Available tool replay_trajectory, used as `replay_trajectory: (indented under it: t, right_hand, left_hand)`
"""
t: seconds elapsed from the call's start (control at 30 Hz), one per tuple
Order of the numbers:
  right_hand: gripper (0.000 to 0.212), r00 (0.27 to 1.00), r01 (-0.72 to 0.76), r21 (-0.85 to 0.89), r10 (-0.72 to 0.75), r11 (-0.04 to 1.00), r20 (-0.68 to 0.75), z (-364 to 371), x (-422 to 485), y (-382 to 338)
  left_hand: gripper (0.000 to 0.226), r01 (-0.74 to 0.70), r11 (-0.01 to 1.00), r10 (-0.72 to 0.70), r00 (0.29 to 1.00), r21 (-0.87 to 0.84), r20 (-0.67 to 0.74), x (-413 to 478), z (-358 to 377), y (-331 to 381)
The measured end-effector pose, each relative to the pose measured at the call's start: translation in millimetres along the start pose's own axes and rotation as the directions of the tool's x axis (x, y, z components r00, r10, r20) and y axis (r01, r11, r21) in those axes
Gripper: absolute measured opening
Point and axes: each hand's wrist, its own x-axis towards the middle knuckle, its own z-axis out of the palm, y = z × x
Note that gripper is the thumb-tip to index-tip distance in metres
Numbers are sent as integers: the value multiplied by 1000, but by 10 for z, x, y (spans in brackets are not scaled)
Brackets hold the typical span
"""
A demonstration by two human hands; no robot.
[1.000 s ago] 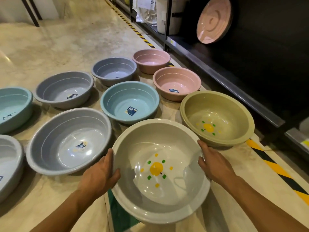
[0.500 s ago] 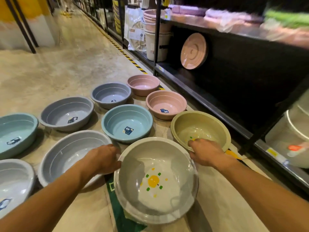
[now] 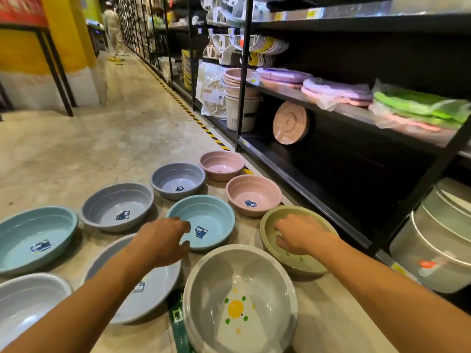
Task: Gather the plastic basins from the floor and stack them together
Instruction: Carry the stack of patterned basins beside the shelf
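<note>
Several plastic basins lie on the floor. Nearest me is a grey basin with a yellow flower print [image 3: 239, 299]. Right of it sits an olive basin [image 3: 270, 225]; my right hand [image 3: 303, 234] hovers over it, fingers apart and empty. My left hand [image 3: 163, 238] reaches forward, open, over the near rim of a light blue basin [image 3: 211, 220] and above a large grey basin [image 3: 153, 296]. Farther back are two pink basins [image 3: 252, 194] [image 3: 221, 165] and two grey-blue ones [image 3: 117, 206] [image 3: 178, 179]. Another blue basin [image 3: 33, 238] lies at the left.
Black store shelving [image 3: 318, 184] runs along the right, holding pink lids, buckets and wrapped goods. A large grey tub [image 3: 438, 240] stands at the far right. A yellow-black hazard stripe [image 3: 204, 128] edges the aisle floor. A pale basin [image 3: 23, 304] sits at bottom left.
Both hands have let go of the grey flower basin, which now rests on the floor. The hands moved forward: the left toward the blue basin, the right over the olive one. The view tilted up.
</note>
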Motion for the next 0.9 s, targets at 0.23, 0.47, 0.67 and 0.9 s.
replay_trajectory:
  t: [0.23,0.47,0.67,0.9]
  right_hand:
    - [30,989,137,52,-134,989,-66,256,596,287]
    - [29,990,138,52,-136,989,-45,985,1071,1275]
    - [31,997,8,34,-5,999,-79,1741,1670,2418]
    - [35,995,-85,109,89,990,-41,2793,2224,3151]
  left_hand:
    - [46,74,996,-74,997,41,2,475,163,283]
    - [39,105,994,-106,993,30,42,1404,680,1012]
    - [37,49,998,-49,999,28,-6,2453,1077,1773]
    - [53,130,991,-128,989,-27,79,3287,1924,2263]
